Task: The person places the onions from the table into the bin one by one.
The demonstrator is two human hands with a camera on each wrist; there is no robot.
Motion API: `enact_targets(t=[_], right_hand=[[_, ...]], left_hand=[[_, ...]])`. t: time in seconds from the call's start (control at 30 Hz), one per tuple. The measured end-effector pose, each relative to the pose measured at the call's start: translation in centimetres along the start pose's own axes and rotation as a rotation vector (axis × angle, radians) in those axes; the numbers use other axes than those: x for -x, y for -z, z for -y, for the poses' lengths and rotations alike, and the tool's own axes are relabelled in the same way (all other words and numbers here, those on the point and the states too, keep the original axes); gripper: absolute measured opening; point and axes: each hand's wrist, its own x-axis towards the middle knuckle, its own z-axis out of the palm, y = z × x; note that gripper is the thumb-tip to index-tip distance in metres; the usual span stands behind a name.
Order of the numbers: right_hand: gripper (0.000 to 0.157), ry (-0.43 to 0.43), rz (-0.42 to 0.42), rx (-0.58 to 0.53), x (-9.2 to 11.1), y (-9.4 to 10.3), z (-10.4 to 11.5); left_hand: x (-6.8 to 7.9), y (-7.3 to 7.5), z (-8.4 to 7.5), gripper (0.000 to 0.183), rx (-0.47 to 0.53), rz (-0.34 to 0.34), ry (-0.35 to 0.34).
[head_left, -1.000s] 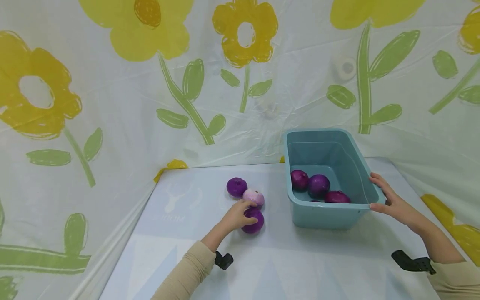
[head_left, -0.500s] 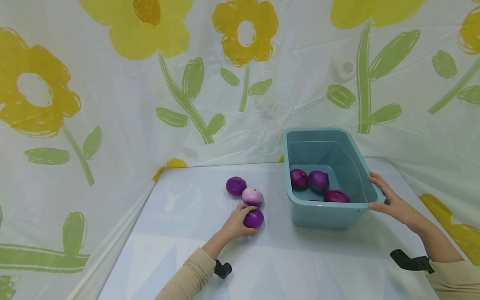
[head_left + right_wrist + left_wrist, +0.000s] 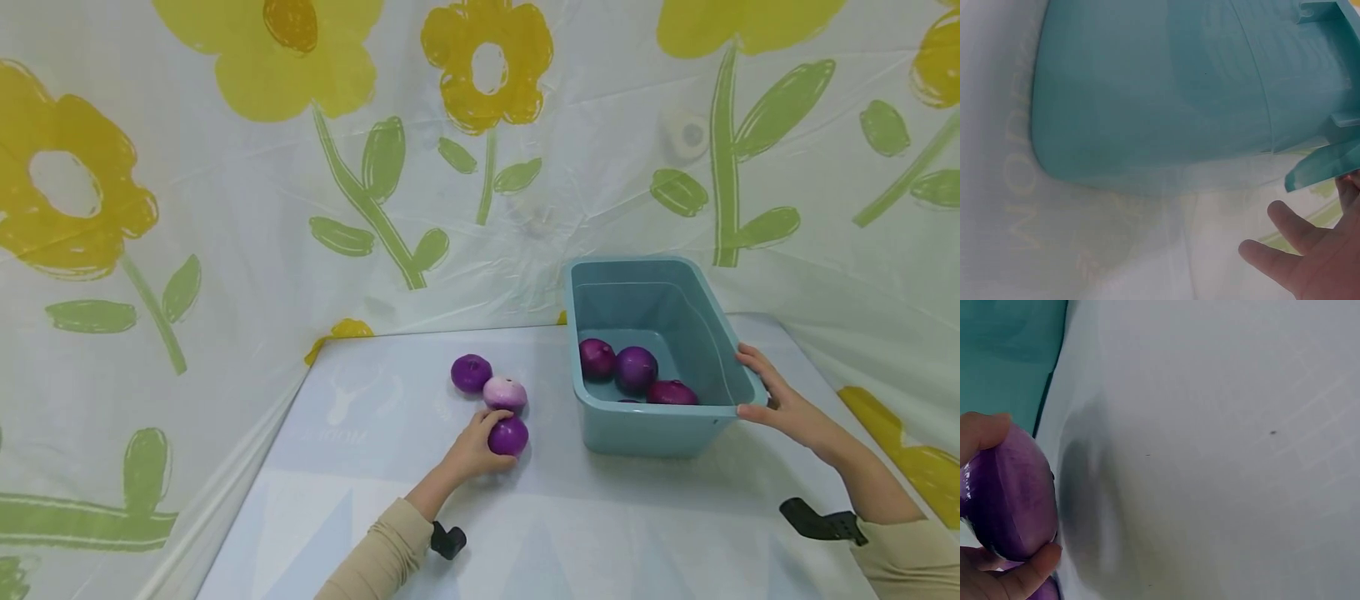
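My left hand (image 3: 472, 450) grips a dark purple onion (image 3: 508, 436) on the white table; the left wrist view shows fingers curled round that onion (image 3: 1010, 494). Just behind it lie a pale pink onion (image 3: 505, 392) and another purple onion (image 3: 471, 372). A teal plastic bin (image 3: 651, 433) stands to the right with several purple onions (image 3: 636, 369) inside. My right hand (image 3: 776, 400) holds the bin's near right rim, thumb on the corner. In the right wrist view the bin's outer wall (image 3: 1147, 94) fills the frame, with my right hand's fingers (image 3: 1297, 250) below its rim.
A plastic sheet printed with yellow flowers and green leaves (image 3: 375, 167) closes off the back and both sides of the table (image 3: 562, 533). The table's left edge meets the sheet at a fold.
My left hand has drawn slightly toward me and closed round the nearest purple onion. One onion in the bin shifted a little. The right hand stays on the bin rim.
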Motion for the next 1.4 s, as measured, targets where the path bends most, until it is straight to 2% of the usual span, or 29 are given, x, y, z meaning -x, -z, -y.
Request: enact_targets(t=[0.4, 0.63, 1.0, 1.4], right_hand=[[0.083, 0.005, -0.004, -0.001, 0.0, 0.0, 0.0], [0.083, 0.015, -0.009, 0.004, 0.0, 0.1, -0.1], [0.083, 0.018, -0.01, 0.006, 0.0, 0.1, 0.0], [0.084, 0.016, -0.003, -0.005, 0.0, 0.1, 0.0]], left_hand=[[-0.5, 2.3, -1.4, 0.068, -0.05, -0.104, -0.028], [-1.2, 4.2, -2.7, 0.067, -0.014, -0.138, -0.007], [-2.4, 6.4, -4.4, 0.067, 0.037, -0.202, -0.022], [-3.7, 8.3, -6.2, 0.069, 0.06, -0.252, -0.031]])
